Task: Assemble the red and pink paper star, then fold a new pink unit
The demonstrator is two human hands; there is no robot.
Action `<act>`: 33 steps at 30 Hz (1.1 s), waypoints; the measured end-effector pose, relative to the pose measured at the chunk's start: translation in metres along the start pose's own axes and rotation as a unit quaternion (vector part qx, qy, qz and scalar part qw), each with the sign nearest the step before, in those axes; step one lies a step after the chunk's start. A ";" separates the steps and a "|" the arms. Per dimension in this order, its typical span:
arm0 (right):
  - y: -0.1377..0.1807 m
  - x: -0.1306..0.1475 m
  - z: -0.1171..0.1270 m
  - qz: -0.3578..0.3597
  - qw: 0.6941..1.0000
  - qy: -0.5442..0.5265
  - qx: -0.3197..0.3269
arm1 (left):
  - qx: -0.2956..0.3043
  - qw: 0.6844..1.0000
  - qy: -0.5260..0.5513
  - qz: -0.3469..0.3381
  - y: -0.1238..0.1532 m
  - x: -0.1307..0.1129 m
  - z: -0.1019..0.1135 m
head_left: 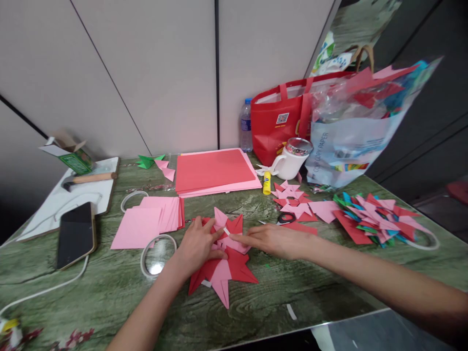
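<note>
A red and pink folded paper star (224, 265) lies flat on the green table (109, 292) in front of me. My left hand (197, 243) rests on its left side with the fingers spread flat, pressing the paper down. My right hand (272, 240) reaches in from the right, its forefinger stretched out and touching a small white strip (226, 231) near the star's middle. Neither hand grips anything that I can make out.
Pink squares (146, 224), a tape roll (155, 253), a phone (75, 235), a stack of red sheets (214, 170), a glue stick (266, 183), a mug (292, 158), scissors (285, 219), more paper stars (376, 222), a red bag (281, 117) and a plastic paper bag (351, 131) surround me.
</note>
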State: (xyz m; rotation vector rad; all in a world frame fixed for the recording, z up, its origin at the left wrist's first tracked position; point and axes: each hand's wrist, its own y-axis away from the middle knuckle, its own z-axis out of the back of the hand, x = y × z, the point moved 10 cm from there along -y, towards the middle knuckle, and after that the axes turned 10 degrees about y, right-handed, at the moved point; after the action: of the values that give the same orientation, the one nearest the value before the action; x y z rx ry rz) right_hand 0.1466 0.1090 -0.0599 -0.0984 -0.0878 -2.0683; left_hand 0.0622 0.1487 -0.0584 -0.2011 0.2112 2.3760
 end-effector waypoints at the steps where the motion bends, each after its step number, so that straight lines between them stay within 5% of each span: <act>1: -0.002 -0.003 0.001 -0.014 1.000 -0.012 0.003 | 0.002 1.000 0.002 0.000 0.000 0.000 0.000; 10: -0.013 -0.009 0.011 -0.063 0.998 -0.003 0.000 | -0.005 1.000 0.001 -0.003 0.001 0.000 0.000; 19: -0.008 0.001 0.002 -0.058 0.992 0.054 -0.097 | -0.002 1.000 0.001 0.001 0.000 0.001 -0.002; 33: -0.003 -0.014 -0.007 -0.147 0.961 -0.151 -0.178 | -0.006 1.000 0.004 0.000 0.000 0.002 -0.002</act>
State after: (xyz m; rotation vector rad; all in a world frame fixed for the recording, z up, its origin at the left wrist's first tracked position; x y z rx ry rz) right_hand 0.1501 0.1220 -0.0684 -0.6592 0.0896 -2.3315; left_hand 0.0611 0.1498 -0.0606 -0.2154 0.2010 2.3777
